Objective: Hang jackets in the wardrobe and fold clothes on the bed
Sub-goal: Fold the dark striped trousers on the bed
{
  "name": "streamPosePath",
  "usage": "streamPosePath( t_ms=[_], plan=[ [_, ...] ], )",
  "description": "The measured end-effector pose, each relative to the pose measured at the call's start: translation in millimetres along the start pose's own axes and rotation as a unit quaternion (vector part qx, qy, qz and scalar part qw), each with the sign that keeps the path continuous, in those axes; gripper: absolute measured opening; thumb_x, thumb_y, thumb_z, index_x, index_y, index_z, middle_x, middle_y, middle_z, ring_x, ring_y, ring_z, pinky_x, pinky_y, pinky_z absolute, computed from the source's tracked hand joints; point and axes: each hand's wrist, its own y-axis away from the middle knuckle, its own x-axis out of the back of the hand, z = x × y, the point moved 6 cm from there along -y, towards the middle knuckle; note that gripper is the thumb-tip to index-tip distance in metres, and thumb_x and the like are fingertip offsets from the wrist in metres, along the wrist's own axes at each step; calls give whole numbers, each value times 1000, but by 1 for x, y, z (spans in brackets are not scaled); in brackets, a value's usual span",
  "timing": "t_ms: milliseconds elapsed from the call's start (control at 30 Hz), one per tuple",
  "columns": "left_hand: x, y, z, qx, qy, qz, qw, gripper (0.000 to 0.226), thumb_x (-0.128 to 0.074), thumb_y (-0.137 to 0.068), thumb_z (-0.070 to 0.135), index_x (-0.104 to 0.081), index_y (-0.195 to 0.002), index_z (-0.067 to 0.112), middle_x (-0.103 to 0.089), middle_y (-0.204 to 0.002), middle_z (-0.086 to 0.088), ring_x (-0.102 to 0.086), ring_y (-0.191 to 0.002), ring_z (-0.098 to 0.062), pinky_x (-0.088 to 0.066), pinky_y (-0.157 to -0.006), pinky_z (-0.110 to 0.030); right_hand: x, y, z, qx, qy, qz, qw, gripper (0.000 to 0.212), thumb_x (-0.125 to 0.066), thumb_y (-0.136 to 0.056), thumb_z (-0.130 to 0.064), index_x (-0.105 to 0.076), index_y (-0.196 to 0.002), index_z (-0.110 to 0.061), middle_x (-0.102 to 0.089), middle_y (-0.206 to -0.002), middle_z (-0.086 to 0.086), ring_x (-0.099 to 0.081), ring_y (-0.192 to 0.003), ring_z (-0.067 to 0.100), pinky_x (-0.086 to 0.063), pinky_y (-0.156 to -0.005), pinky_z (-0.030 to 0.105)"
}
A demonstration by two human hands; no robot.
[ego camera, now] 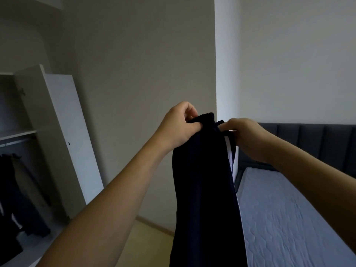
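Both bare forearms reach forward and upward. The left hand (178, 125) and right hand (243, 134), close together, each pinch the dark navy white-striped trousers' (204, 189) waistband.

Two forearms are showing in the head view, both bare from below the elbow to the wrist; no sleeve, cuff, watch or band is appearing on either. The left hand (178, 125) and the right hand (245, 135) are wearing no gloves and no rings. No other part of the person is showing.
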Motion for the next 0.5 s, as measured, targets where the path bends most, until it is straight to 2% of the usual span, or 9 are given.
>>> streamPosePath(
  t_ms=[67, 133, 233, 300, 333, 400, 433, 467, 500],
  plan=[
    [1, 1, -5, 16, -6, -5, 1000, 21, -72, -74, 29, -53, -83, 26, -64, -77, 1, -59, -63, -12, -49, -57, -28, -7, 2, -3, 15, 42, -36, 998, 24, -68, -83, -29, -75, -92, -7, -74, -98, 11, -70, -94, 21, -54, -83, 27],
    [-1, 3, -7, 28, -7, -20, 999, 23, -73, -74, 28, -52, -84, 26, -65, -78, 2, -61, -63, -12, -48, -58, -28, -10, 2, -6, 27, 116, -20, 993, 29, -76, -78, -35, -73, -98, -14, -75, -95, 4, -71, -89, 16, -56, -76, 22],
    [-3, 7, -12, 43, 4, -48, 998, 27, -76, -77, 29, -52, -90, 28, -69, -88, 4, -67, -74, -11, -52, -67, -28, -6, -2, -10, 49, 150, 57, 986, 16, -73, -82, -22, -72, -94, -11, -73, -90, 10, -72, -83, 22, -59, -79, 33],
    [-8, 12, -19, 55, -11, -123, 991, 25, -71, -79, 42, -54, -95, 33, -70, -96, 11, -67, -90, -8, -49, -85, -32, -4, -1, -12, 57, 133, 85, 986, 14, -66, -86, -14, -68, -89, -1, -68, -79, 15, -66, -71, 30, -56, -70, 35],
    [-11, 15, -24, 68, -47, -167, 983, 25, -64, -79, 50, -56, -97, 36, -68, -100, 14, -63, -102, -11, -41, -96, -37, -2, 0, -12, 59, 124, 97, 986, 17, -63, -86, -14, -65, -88, 4, -61, -74, 16, -58, -66, 30, -50, -64, 34],
    [-10, 21, -38, 116, -135, -210, 961, 26, -47, -77, 57, -57, -94, 39, -57, -104, 11, -39, -120, -18, -22, -102, -39, -2, 2, -10, 64, 130, 106, 984, 19, -60, -87, -14, -62, -85, 5, -53, -69, 13, -51, -62, 23, -43, -58, 31],
    [-7, 20, -45, 129, -187, -210, 951, 22, -42, -80, 56, -56, -88, 41, -48, -102, 9, -25, -118, -18, -14, -102, -39, -5, 4, -8, 68, 144, 105, 982, 18, -60, -86, -14, -61, -82, 3, -51, -66, 10, -49, -58, 19, -41, -53, 27],
    [-5, 18, -47, 109, -252, -192, 942, 21, -38, -85, 53, -55, -83, 40, -42, -97, 9, -16, -109, -12, -9, -103, -39, -8, 5, -7, 72, 160, 104, 979, 15, -61, -86, -15, -61, -80, -1, -50, -62, 7, -48, -53, 14, -40, -48, 23],
    [-3, 16, -43, 45, -340, -153, 927, 23, -35, -90, 48, -53, -81, 37, -42, -94, 7, -13, -98, -10, -6, -101, -40, -12, 6, -5, 76, 170, 104, 977, 13, -62, -85, -15, -60, -78, -4, -50, -60, 4, -47, -50, 11, -39, -45, 21]
  ],
)
